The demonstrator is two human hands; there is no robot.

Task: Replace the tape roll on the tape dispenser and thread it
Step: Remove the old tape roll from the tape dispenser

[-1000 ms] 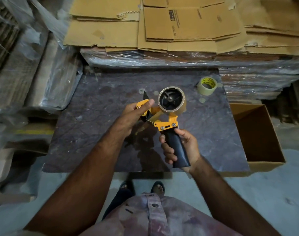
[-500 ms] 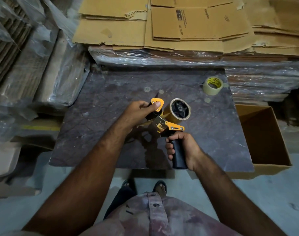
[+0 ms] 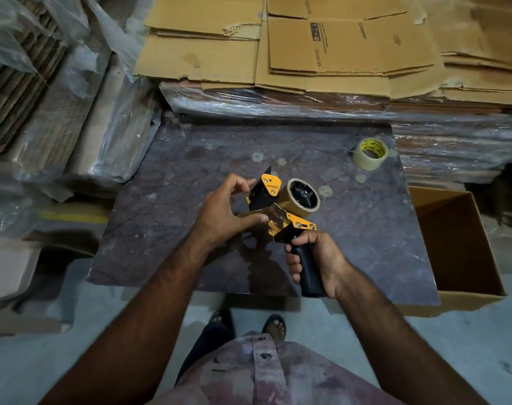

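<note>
While our right hand [image 3: 317, 258] grips one tape dispenser [image 3: 284, 211] by handle, left hand [image 3: 222, 210] pinches its front; we count two tape rolls: one mounted [image 3: 303, 200], one spare [image 3: 370, 153] at 2 o'clock.

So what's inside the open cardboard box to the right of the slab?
The cardboard box shows only bare brown walls and floor; the near wall hides its front strip from view.

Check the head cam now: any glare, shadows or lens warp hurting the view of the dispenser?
Head view: dim overall; the tape dispenser and both hands, left and right, are sharp. They cast a dark shadow on the table beneath. Glare on the plastic wrap. Wide-angle warp bends the cardboard stacks at the edges.
</note>
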